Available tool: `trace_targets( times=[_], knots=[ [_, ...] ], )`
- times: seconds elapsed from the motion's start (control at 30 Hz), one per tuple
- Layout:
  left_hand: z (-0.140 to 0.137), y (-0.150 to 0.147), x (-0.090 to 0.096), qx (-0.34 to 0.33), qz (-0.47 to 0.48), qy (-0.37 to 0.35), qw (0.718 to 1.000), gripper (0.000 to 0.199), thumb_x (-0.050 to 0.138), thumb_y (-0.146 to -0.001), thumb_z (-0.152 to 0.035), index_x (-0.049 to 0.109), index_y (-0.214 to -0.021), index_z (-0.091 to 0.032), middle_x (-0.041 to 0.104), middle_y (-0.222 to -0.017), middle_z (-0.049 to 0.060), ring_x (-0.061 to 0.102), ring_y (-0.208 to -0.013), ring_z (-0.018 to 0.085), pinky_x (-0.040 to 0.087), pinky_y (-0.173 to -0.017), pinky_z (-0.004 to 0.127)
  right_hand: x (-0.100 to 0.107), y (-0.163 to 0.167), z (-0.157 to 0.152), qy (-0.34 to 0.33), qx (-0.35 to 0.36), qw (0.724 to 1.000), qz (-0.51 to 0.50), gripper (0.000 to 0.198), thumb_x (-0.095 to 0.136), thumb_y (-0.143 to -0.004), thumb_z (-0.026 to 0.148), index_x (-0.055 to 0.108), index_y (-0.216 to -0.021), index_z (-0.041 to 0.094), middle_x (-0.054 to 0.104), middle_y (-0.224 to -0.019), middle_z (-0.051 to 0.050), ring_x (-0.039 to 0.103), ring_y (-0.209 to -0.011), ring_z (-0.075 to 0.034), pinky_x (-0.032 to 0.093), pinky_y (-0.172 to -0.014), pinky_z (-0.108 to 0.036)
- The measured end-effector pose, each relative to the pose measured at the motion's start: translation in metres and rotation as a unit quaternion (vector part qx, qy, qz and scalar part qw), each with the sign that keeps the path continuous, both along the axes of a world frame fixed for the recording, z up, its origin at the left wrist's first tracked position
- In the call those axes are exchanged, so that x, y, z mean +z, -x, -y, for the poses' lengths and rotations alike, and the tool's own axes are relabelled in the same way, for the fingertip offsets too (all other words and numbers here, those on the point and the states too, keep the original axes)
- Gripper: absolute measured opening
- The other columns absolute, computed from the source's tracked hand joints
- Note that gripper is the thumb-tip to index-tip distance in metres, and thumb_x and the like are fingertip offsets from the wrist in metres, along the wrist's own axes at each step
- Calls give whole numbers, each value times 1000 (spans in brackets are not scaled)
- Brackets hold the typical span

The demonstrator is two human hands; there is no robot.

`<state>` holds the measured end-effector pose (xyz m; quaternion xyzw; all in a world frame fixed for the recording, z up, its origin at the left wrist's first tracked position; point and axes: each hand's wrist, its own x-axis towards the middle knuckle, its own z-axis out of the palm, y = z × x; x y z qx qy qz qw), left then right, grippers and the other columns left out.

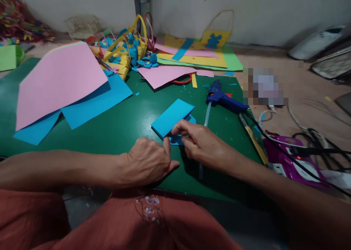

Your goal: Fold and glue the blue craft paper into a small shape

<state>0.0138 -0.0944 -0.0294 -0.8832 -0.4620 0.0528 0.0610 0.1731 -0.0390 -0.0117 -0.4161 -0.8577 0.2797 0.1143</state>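
Note:
A folded piece of blue paper (172,117) lies on the green table, its layers parted along the near right side. My right hand (201,142) has its fingers closed on that near right part, pinching the paper. My left hand (148,162) rests at the near edge, with its forefinger touching the paper's near corner. The left thumb stretches out to the right, apart from the forefinger, and the other fingers are curled under, mostly hidden. Nothing shows between the left thumb and forefinger. A clear glue stick extends from the blue glue gun (225,98) and passes behind my right hand.
Large pink (63,83) and blue sheets (95,101) lie at left. Red-handled scissors (182,79) sit partly under pink paper. Small yellow paper baskets (120,59) and stacked sheets (230,58) stand behind. A cutter (253,138) and a purple power strip (293,158) with cables are at right.

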Motion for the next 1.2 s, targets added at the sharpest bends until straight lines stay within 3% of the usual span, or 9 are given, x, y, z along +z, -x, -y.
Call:
trace_targets(
  times=[0.13,0.23,0.37,0.63,0.87,1.03,1.2],
  knots=[
    [-1,0,0,1,-4,5,1000,60,35,-87,-55,57,-107,-3,58,-49,10,57,-39,25,31,-37,26,-3,-12,0,-162,17,980,117,29,42,-77,3,60,-96,16,69,-82,-4,59,-63,-14,32,-54,-25],
    [0,1,0,-8,-4,-9,1000,62,34,-87,-58,57,-105,-3,58,-49,10,57,-40,24,32,-38,26,-6,-17,4,-275,109,937,184,28,42,-82,6,60,-101,15,68,-98,-8,61,-69,-16,32,-54,-27],
    [0,3,-2,-17,-5,-28,999,62,34,-86,-60,59,-97,-4,58,-51,10,58,-43,22,32,-41,25,-9,-10,8,-333,183,889,256,28,42,-88,15,55,-113,15,64,-107,-10,60,-64,-16,33,-52,-29],
    [-3,0,-3,-19,6,-8,1000,68,39,-83,-63,58,-103,-1,56,-49,8,56,-42,20,27,-40,24,-5,2,6,-261,127,890,351,31,39,-89,16,54,-115,25,61,-99,-12,61,-68,-20,23,-47,-27],
    [-9,1,0,-98,12,-2,995,62,42,-84,-57,64,-93,1,58,-49,12,56,-43,20,26,-38,25,12,12,-6,-140,175,902,370,45,48,-82,14,50,-124,30,66,-63,-5,60,-56,-19,18,-45,-26],
    [-10,1,-1,-117,15,-10,993,60,46,-82,-58,65,-87,-1,59,-48,12,55,-41,19,24,-37,26,14,21,-9,-118,188,906,360,36,46,-81,13,59,-113,25,68,-68,-7,61,-57,-19,18,-45,-27],
    [-10,0,0,-119,25,-28,992,58,48,-81,-58,67,-78,-3,59,-46,11,55,-39,21,20,-36,27,5,24,-13,-139,207,911,328,28,44,-79,9,62,-99,17,69,-90,-10,63,-70,-21,28,-49,-27]
  ],
)
